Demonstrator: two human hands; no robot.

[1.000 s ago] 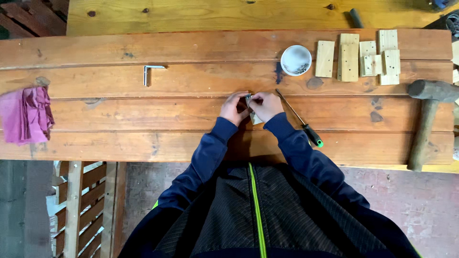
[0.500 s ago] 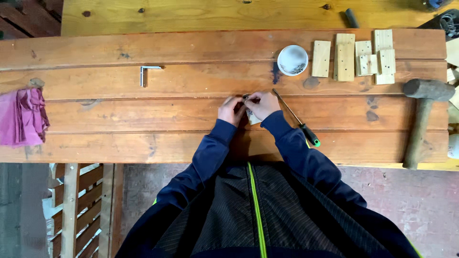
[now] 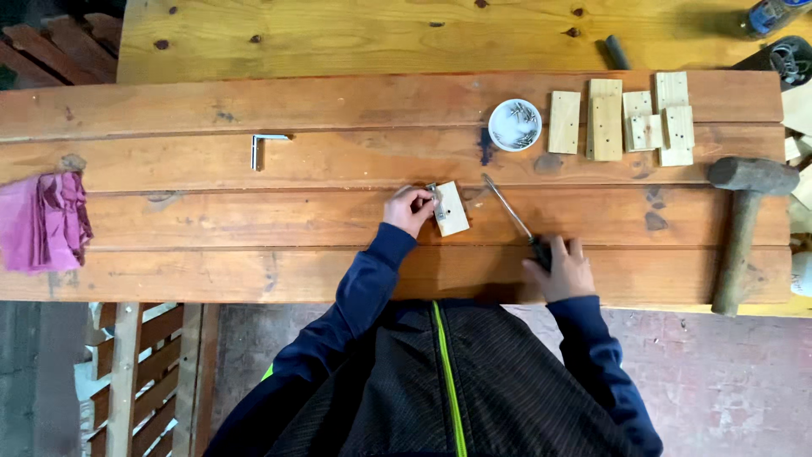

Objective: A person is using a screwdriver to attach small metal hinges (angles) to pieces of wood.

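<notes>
— What have you got in the head view?

— I see my left hand (image 3: 409, 209) at the centre of the frame, fingers curled and pinching a small metal bracket (image 3: 435, 201) against the left edge of a small wooden block (image 3: 452, 208). The block lies flat on the plank bench (image 3: 211, 228), touching the fingertips, just right of that hand.

— And the other hand?

— My right hand (image 3: 561, 269) sits lower right of centre, near the bench's front edge. Its fingers are closed loosely over the dark handle of a screwdriver (image 3: 512, 217), whose shaft runs up and left, the tip ending just right of the block without touching it, as far as I can tell.

— Anything else about?

— Above the block, a round white dish of screws (image 3: 515, 125). To its right, a row of wood offcuts (image 3: 606, 118). A mallet (image 3: 744, 220) at the right edge, a pink rag (image 3: 42, 222) at the far left, and a second metal bracket (image 3: 264, 145) in the upper left, well apart from both hands.
</notes>
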